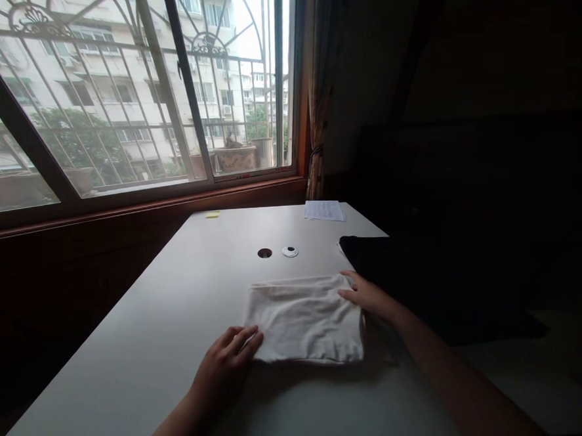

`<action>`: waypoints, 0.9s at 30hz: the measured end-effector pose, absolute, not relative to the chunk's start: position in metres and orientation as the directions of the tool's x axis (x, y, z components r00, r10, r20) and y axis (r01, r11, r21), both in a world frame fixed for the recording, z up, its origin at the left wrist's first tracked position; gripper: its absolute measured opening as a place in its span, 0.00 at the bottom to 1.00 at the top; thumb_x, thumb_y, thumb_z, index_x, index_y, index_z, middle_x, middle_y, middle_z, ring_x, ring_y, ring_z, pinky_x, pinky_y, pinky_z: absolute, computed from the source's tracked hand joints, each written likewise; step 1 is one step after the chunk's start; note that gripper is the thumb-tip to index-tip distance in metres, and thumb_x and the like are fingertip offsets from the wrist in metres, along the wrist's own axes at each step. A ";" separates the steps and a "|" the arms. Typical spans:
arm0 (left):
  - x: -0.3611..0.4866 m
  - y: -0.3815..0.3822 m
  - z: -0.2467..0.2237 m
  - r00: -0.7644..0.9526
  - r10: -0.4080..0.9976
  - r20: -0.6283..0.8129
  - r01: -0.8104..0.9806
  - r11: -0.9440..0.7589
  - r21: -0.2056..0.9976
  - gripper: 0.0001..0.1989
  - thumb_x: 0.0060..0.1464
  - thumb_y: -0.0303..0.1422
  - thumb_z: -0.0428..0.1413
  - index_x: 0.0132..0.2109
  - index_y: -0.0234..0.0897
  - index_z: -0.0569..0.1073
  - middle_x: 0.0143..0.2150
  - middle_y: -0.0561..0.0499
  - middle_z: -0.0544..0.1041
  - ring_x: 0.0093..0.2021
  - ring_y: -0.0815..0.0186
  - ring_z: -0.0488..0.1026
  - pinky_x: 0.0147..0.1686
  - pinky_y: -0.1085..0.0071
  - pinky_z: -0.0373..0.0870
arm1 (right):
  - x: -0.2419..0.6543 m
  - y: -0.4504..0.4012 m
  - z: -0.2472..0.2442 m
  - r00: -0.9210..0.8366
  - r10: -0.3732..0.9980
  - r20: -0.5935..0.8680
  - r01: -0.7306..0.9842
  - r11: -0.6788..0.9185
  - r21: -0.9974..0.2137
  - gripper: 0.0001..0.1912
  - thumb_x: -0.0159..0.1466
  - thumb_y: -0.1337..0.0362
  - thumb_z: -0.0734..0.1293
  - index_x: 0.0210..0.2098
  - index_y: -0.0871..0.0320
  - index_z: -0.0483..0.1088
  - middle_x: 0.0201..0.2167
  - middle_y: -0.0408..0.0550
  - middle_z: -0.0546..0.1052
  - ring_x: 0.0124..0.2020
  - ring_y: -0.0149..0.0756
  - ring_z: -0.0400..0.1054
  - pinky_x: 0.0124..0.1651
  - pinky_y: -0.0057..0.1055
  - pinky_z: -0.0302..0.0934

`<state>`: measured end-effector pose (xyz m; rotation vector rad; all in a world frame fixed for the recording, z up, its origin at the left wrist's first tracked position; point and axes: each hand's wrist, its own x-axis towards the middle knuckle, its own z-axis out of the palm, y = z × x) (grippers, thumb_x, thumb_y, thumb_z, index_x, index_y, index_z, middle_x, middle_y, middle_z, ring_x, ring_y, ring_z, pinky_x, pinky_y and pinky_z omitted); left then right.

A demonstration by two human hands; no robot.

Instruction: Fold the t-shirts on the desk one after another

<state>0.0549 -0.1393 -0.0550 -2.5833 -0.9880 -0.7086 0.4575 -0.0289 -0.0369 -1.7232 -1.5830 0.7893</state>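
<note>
A folded white cloth (304, 319), soft and wrinkled, lies in layers on the white table (155, 338); whether it is a garment I cannot tell. Its near edge casts a shadow and looks slightly raised. My left hand (228, 357) grips the lower left edge, its fingertips on the fabric. At the upper right corner my right hand (369, 297) holds the cloth, with thumb and a finger on top and the other fingers hidden. Right of that hand, a black cloth (423, 282) spreads over the table's side.
Beyond the white cloth are a round hole (264, 253) in the tabletop and a round white cover (290, 251). Printed sheets (324, 210) and a yellow sticky note (212, 215) lie at the far edge. A barred window (131, 103) and a tied curtain (317, 111) stand behind.
</note>
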 end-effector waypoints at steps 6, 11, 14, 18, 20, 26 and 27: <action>0.053 -0.143 -0.051 0.606 0.552 0.573 0.711 -0.699 -0.079 0.26 0.63 0.19 0.48 0.65 0.38 0.68 0.57 0.44 0.78 0.51 0.57 0.73 0.46 0.59 0.80 | 0.448 -0.015 -0.011 -0.035 0.993 0.113 0.248 0.118 -0.961 0.30 0.60 0.62 0.70 0.61 0.55 0.70 0.52 0.53 0.79 0.55 0.47 0.73 0.58 0.41 0.65; 0.056 -0.140 -0.054 0.643 0.547 0.537 0.701 -0.702 -0.123 0.26 0.63 0.21 0.49 0.66 0.38 0.66 0.61 0.42 0.75 0.54 0.53 0.72 0.48 0.56 0.80 | 0.454 -0.006 -0.017 0.088 0.973 0.216 0.277 0.184 -0.943 0.25 0.62 0.63 0.66 0.59 0.56 0.72 0.52 0.52 0.79 0.55 0.44 0.73 0.60 0.40 0.64; 0.058 -0.138 -0.054 0.672 0.512 0.535 0.666 -0.734 -0.134 0.23 0.64 0.22 0.51 0.64 0.36 0.68 0.58 0.40 0.76 0.51 0.54 0.73 0.46 0.57 0.80 | 0.460 -0.004 -0.031 0.163 0.968 0.193 0.500 0.087 -0.862 0.24 0.60 0.66 0.66 0.56 0.56 0.75 0.49 0.52 0.81 0.54 0.45 0.74 0.59 0.40 0.64; 0.060 -0.139 -0.053 0.677 0.512 0.529 0.648 -0.755 -0.099 0.19 0.64 0.22 0.51 0.60 0.36 0.71 0.51 0.40 0.77 0.44 0.58 0.73 0.42 0.61 0.79 | 0.463 -0.006 -0.036 0.203 0.968 0.147 0.659 -0.024 -0.752 0.25 0.58 0.68 0.68 0.56 0.55 0.74 0.44 0.52 0.81 0.47 0.45 0.76 0.56 0.39 0.65; 0.060 -0.139 -0.054 0.679 0.518 0.520 0.646 -0.758 -0.087 0.18 0.64 0.22 0.51 0.59 0.36 0.71 0.47 0.41 0.77 0.42 0.60 0.73 0.39 0.63 0.79 | 0.463 -0.007 -0.032 0.208 0.969 0.133 0.649 -0.035 -0.760 0.28 0.58 0.68 0.68 0.58 0.55 0.72 0.43 0.51 0.81 0.45 0.44 0.75 0.54 0.38 0.65; 0.060 -0.140 -0.053 0.700 0.501 0.509 0.620 -0.780 -0.085 0.17 0.66 0.23 0.49 0.58 0.37 0.71 0.43 0.43 0.75 0.38 0.62 0.71 0.35 0.66 0.77 | 0.466 -0.014 -0.019 0.233 0.972 0.031 0.572 -0.112 -0.813 0.36 0.61 0.61 0.68 0.68 0.53 0.60 0.50 0.55 0.77 0.48 0.46 0.74 0.51 0.39 0.66; 0.060 -0.141 -0.052 0.693 0.507 0.514 0.625 -0.777 -0.077 0.17 0.66 0.23 0.49 0.58 0.37 0.71 0.43 0.43 0.75 0.38 0.62 0.71 0.35 0.66 0.77 | 0.467 -0.018 -0.020 0.228 0.974 0.009 0.572 -0.126 -0.811 0.38 0.61 0.59 0.69 0.69 0.53 0.57 0.52 0.56 0.76 0.49 0.47 0.73 0.52 0.40 0.65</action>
